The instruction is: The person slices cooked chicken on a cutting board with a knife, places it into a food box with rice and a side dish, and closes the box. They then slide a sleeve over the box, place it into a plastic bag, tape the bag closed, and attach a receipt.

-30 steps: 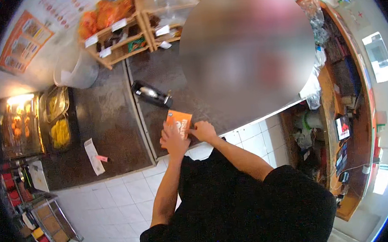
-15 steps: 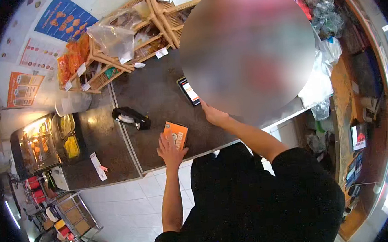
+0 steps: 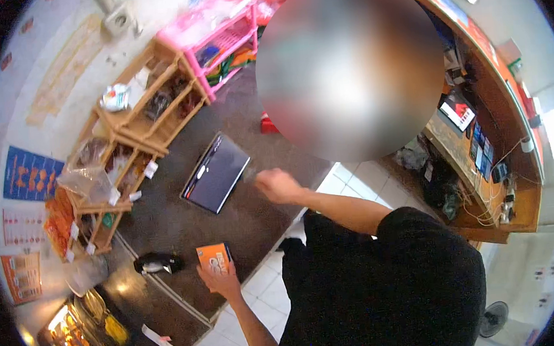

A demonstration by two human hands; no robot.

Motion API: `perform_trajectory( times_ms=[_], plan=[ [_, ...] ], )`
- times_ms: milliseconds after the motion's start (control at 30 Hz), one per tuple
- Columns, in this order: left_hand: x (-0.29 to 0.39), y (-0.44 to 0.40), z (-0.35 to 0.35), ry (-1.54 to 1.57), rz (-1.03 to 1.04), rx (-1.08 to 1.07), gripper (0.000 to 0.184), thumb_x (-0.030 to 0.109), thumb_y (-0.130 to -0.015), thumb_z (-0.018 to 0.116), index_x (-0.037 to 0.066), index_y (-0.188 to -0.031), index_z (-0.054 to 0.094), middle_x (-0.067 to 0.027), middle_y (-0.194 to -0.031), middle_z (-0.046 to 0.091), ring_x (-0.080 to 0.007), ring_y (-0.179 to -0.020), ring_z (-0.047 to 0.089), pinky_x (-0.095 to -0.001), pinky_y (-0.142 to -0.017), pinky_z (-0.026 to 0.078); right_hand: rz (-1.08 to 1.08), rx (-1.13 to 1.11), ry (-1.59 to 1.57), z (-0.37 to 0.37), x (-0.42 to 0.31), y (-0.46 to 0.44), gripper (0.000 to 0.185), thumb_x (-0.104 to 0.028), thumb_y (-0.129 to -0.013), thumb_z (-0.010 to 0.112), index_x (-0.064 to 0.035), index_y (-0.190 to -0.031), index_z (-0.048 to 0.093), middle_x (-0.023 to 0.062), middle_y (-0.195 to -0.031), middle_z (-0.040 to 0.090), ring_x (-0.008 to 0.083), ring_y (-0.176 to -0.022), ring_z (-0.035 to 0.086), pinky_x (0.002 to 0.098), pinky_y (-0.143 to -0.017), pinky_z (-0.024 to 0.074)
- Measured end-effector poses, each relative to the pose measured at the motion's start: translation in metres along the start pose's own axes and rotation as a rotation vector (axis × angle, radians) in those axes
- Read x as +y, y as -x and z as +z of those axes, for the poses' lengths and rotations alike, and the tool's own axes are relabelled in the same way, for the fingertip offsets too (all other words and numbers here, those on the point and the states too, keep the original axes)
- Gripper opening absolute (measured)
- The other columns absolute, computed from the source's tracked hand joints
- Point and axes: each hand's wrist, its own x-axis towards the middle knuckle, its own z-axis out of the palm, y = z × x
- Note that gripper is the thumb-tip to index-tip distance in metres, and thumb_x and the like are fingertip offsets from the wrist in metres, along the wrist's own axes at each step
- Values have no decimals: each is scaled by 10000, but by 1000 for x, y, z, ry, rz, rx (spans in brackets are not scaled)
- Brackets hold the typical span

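My left hand [image 3: 219, 278] rests on the lower part of an orange box [image 3: 212, 256] with white lettering, its fingers spread around the edges. My right hand [image 3: 279, 186] is raised over the dark counter, just right of a flat dark screen [image 3: 218, 172]; its fingers are curled and blurred, so what they hold, if anything, cannot be made out. Left of the box lies a black object with a shiny part [image 3: 157, 263].
Wooden racks [image 3: 149, 134] with packets and a pink rack [image 3: 226, 45] line the wall. A paper strip [image 3: 159, 339] lies near a lit food case [image 3: 76, 332]. Shelving [image 3: 483, 178] stands on the right. A blurred disc hides the upper middle.
The view has turned toward the right, bringing the dark screen and pink rack into sight. My right hand left the box, reached near a phone, then moved beside the screen. My left hand stays on the box.
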Motion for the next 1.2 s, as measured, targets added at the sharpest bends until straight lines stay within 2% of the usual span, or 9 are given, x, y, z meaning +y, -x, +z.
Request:
perform_trajectory(
  times_ms=[200,367,533,667,700,833,1100,1167,1200],
  plan=[
    [33,40,-15,205,-62,197,774,160,-899,665,42,-1539,247,-252,-1582,201,-443,-1436,255,-542,-1134,291,466,653,230,-194,235,29,155,-141,-915,538,-58,-1002,637,185,-995,652,408,-912,631,484,-772,503],
    [115,65,19,275,-159,83,742,2,-878,579,35,-1538,241,-243,-1596,169,-428,-1454,236,-516,-1166,260,197,461,343,-294,369,24,180,-94,-841,668,-62,-1016,641,159,-980,646,421,-862,636,492,-759,521],
    [260,64,51,291,39,33,755,-13,-841,600,12,-1517,265,-243,-1594,175,-419,-1469,215,-495,-1188,223,209,473,464,-333,386,-47,609,-290,-737,826,-79,-1229,536,127,-1305,514,325,-1191,529,484,-952,445],
    [389,56,52,366,192,-106,733,4,-843,615,-2,-1501,291,-254,-1581,199,-421,-1461,237,-483,-1182,243,134,472,490,-332,430,-91,341,-223,-845,704,-62,-1123,587,126,-1277,544,331,-1179,546,475,-962,430],
    [411,52,51,375,236,-140,728,10,-845,619,-4,-1497,297,-258,-1576,208,-423,-1457,247,-478,-1179,252,82,539,482,-344,433,-102,143,-186,-909,597,-58,-969,617,132,-1095,629,341,-1065,607,473,-883,468],
    [493,25,52,513,405,-224,706,36,-855,639,-8,-1484,322,-257,-1558,256,-419,-1436,295,-462,-1162,291,73,588,233,-428,399,-118,139,-166,-918,561,-38,-935,611,178,-859,667,411,-749,650,490,-670,516],
    [712,-81,-14,632,831,214,880,152,-796,792,8,-1510,298,-237,-1588,230,-405,-1461,256,-446,-1179,258,-256,76,-59,-587,218,-83,90,-76,-935,585,12,-916,591,90,-723,638,191,-655,656,338,-610,503],
    [757,-107,-49,542,867,428,696,200,-786,800,-22,-1372,495,-253,-1474,419,-394,-1378,402,-444,-1135,320,-364,-130,-100,-609,195,-71,60,-35,-941,593,6,-973,623,71,-737,615,158,-654,628,314,-596,497],
    [766,-131,-48,556,921,180,579,205,-800,791,-18,-1279,553,-235,-1364,505,-362,-1281,486,-428,-1087,368,-344,-176,-128,-618,190,-68,65,-39,-942,599,2,-982,629,68,-742,609,148,-666,624,309,-594,495]
  ],
)
